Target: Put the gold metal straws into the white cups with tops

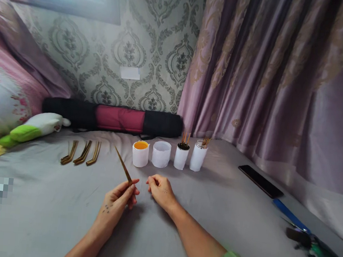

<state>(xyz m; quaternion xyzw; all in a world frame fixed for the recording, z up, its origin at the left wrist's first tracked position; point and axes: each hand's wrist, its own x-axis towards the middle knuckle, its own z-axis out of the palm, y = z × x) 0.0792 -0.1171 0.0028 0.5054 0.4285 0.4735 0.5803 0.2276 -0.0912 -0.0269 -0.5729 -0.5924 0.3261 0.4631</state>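
My left hand (116, 203) pinches a thin, gold-brown straw-like stick (122, 164) between thumb and fingers, its far end pointing up and away to the left. Close by on the right, my right hand (161, 189) is loosely closed, thumb against curled fingers, with nothing visible in it. Beyond the hands stand a white-wrapped cup with an orange inside (140, 157), a white cup (161, 155), a white-wrapped dark-rimmed cup with several orange sticks (181, 159), and a white-wrapped jar (198, 159) of brown sticks. Three bunches of bent gold-brown straws (81, 153) lie on the left.
Grey cloth (212, 212) covers the surface. A phone (259, 181), a blue strip-like object (290, 215) and a blurred bunch of keys (308, 240) lie right. A black and maroon roll (120, 119) lies along the wall. Plush toys (36, 126) sit left; curtains hang right.
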